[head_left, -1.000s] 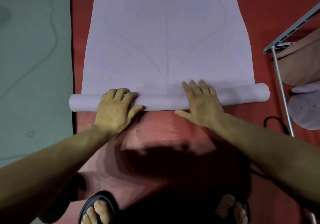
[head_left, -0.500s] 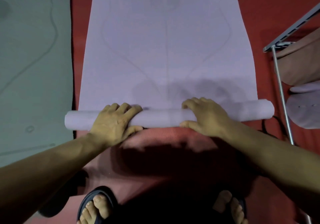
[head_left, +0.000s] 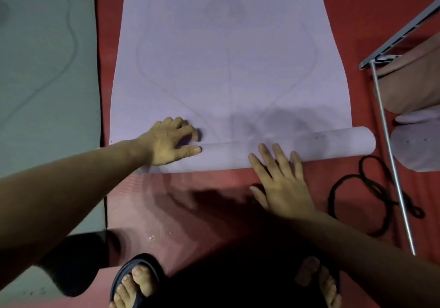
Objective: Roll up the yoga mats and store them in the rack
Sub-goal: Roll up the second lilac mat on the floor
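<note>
A lilac yoga mat (head_left: 226, 57) lies flat on a red mat (head_left: 190, 200), its near end wound into a roll (head_left: 321, 145) that runs across the view. My left hand (head_left: 169, 141) rests over the left part of the roll, fingers curled past its far side, thumb along the top. My right hand (head_left: 281, 179) lies flat with straight fingers; the fingertips press on the roll's near side and the palm sits on the red mat. The roll's left end is hidden under my left hand and forearm.
A metal rack (head_left: 390, 155) stands at the right with a rolled lilac mat (head_left: 419, 150) and a pinkish rolled mat (head_left: 414, 81) in it. A black cord (head_left: 371, 188) loops on the red mat by the rack leg. A grey-green mat (head_left: 42, 69) lies left. My sandalled feet (head_left: 135, 281) are below.
The roll has thickened and its right end sits farther forward than its left. My right hand slid back off the top to the near side, fingers straightened. A black cord has come into view.
</note>
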A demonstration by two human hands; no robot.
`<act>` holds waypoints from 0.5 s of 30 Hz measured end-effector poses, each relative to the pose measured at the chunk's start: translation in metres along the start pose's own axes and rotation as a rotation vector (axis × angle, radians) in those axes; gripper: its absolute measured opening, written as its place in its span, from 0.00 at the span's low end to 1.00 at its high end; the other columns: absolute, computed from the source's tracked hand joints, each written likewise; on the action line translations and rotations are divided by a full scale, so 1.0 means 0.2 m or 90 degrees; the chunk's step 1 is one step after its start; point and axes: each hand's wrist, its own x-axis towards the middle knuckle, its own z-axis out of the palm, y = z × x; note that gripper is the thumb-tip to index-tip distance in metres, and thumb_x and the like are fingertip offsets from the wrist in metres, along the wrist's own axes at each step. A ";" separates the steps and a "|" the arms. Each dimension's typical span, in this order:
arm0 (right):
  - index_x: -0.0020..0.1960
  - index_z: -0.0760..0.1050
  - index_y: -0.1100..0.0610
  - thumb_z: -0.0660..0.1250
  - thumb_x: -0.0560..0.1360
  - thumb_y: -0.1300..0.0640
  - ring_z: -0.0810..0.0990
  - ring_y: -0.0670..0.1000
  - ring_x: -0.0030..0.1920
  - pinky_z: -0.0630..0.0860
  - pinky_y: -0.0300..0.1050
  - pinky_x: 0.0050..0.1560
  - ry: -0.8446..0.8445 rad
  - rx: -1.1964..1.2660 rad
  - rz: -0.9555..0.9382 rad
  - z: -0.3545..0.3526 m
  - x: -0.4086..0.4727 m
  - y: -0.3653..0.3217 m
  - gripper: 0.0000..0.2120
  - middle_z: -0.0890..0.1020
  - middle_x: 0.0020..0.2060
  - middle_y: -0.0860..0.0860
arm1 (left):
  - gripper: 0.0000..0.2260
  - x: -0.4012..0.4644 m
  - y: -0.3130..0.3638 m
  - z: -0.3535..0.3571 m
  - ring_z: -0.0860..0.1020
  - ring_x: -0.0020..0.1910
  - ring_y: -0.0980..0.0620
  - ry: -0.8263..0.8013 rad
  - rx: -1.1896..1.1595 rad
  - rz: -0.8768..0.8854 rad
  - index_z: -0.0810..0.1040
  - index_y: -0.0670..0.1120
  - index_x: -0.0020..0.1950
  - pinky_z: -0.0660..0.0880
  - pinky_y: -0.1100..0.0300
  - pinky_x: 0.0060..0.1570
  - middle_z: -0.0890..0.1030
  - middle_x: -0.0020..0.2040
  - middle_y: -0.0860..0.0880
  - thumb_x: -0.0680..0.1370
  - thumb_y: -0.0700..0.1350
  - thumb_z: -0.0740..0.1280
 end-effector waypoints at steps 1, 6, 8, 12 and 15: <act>0.78 0.61 0.53 0.64 0.74 0.40 0.58 0.62 0.78 0.53 0.69 0.73 -0.010 0.001 0.002 0.01 0.04 0.01 0.36 0.60 0.78 0.56 | 0.38 0.01 0.00 -0.01 0.69 0.47 0.47 0.053 0.035 0.015 0.76 0.54 0.60 0.68 0.49 0.54 0.70 0.49 0.51 0.70 0.79 0.44; 0.80 0.53 0.52 0.64 0.71 0.33 0.55 0.62 0.78 0.50 0.71 0.73 -0.038 -0.027 0.011 0.01 0.32 0.10 0.45 0.58 0.79 0.55 | 0.17 -0.02 0.12 -0.01 0.72 0.46 0.43 0.375 0.094 -0.016 0.79 0.51 0.59 0.67 0.50 0.45 0.77 0.51 0.47 0.79 0.59 0.60; 0.80 0.55 0.49 0.62 0.68 0.29 0.58 0.64 0.77 0.55 0.71 0.71 -0.051 -0.041 0.021 -0.01 0.44 0.13 0.46 0.61 0.78 0.54 | 0.19 -0.02 0.18 0.04 0.72 0.48 0.43 0.351 0.087 -0.031 0.77 0.53 0.63 0.68 0.49 0.48 0.76 0.54 0.48 0.78 0.62 0.60; 0.72 0.69 0.48 0.65 0.66 0.27 0.75 0.63 0.58 0.71 0.62 0.57 -0.054 -0.065 -0.006 -0.06 0.64 0.20 0.41 0.75 0.65 0.55 | 0.33 0.04 0.19 0.12 0.71 0.53 0.41 0.258 0.170 -0.077 0.68 0.59 0.70 0.68 0.46 0.55 0.73 0.59 0.48 0.70 0.75 0.60; 0.75 0.62 0.44 0.59 0.68 0.23 0.72 0.58 0.60 0.68 0.59 0.58 -0.164 -0.049 -0.012 -0.13 0.72 0.24 0.41 0.74 0.64 0.50 | 0.33 0.10 0.18 0.07 0.73 0.48 0.39 0.226 0.233 -0.055 0.64 0.59 0.69 0.71 0.45 0.49 0.75 0.57 0.45 0.69 0.74 0.59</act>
